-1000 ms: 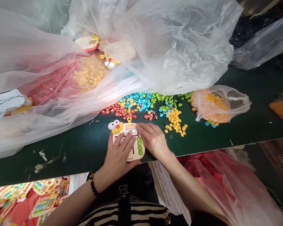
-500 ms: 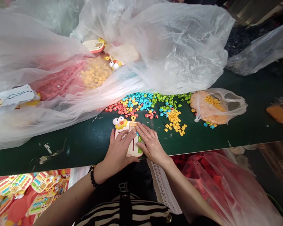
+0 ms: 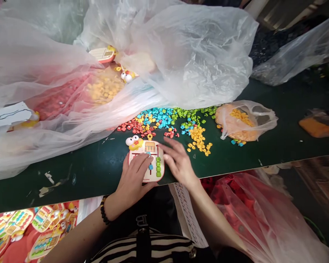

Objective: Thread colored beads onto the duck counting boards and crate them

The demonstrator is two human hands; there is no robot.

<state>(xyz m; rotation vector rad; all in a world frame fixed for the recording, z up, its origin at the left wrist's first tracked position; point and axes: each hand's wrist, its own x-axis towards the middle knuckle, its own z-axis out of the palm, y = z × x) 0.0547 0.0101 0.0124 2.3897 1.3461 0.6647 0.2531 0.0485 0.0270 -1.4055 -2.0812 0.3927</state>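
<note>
A white toy board (image 3: 154, 156) with a red rim and a big-eyed yellow duck head (image 3: 135, 142) lies on the table near its front edge. My left hand (image 3: 134, 176) holds it from the left, fingers over its face and thumb along the lower edge. Several green beads (image 3: 158, 167) sit in the board's right slot. A blue bead (image 3: 150, 167) is in the middle slot, and another blue piece shows by my left fingertips. My right hand (image 3: 182, 164) is just right of the board, fingers apart, with nothing visible in it.
Behind the board lie loose red beads (image 3: 133, 126), blue beads (image 3: 163, 117), green beads (image 3: 196, 113) and yellow beads (image 3: 199, 138). Large clear plastic bags (image 3: 203, 54) cover the back. A knotted bag (image 3: 246, 120) stands right. Finished-looking toy boards (image 3: 45, 219) are piled below left.
My right hand has lifted off the board and moved right, uncovering the green beads. My left hand stays on the board, shifted slightly, and a blue bead now shows in the middle slot.
</note>
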